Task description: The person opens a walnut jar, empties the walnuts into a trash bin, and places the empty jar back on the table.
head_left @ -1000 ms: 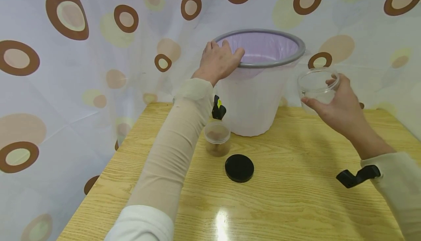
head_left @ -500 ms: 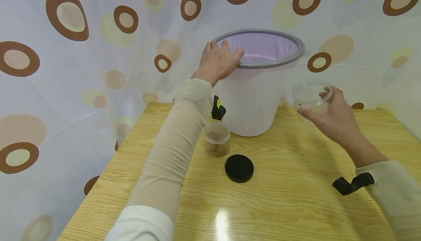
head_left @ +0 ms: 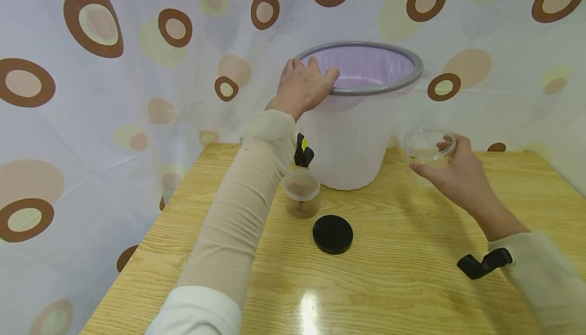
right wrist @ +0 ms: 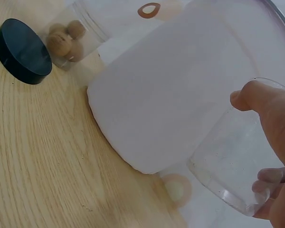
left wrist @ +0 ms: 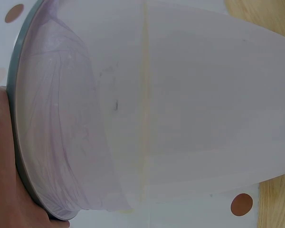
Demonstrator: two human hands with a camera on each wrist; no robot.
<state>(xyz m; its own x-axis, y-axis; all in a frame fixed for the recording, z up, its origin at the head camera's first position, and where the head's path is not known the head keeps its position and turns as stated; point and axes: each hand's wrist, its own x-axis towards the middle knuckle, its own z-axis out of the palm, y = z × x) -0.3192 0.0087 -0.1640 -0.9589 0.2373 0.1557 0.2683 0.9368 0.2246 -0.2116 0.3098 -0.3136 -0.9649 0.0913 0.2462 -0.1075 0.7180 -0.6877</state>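
Patterned curtain (head_left: 137,121) backs your bench (head_left: 389,284). Your left hand (head_left: 304,83) grips the bin (head_left: 352,142), fingers over its rim (head_left: 366,91); your right hand (head_left: 458,175) pinches a clear jar (head_left: 423,154) beside it, above the bench. Likely you're carrying; placing it next calls for keeping it level.

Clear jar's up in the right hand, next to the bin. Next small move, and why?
I'd probably lower the clear jar onto the table, just right of the bin. The right hand grips it off the surface, no contents show inside it, and the left hand is at the bin's rim.
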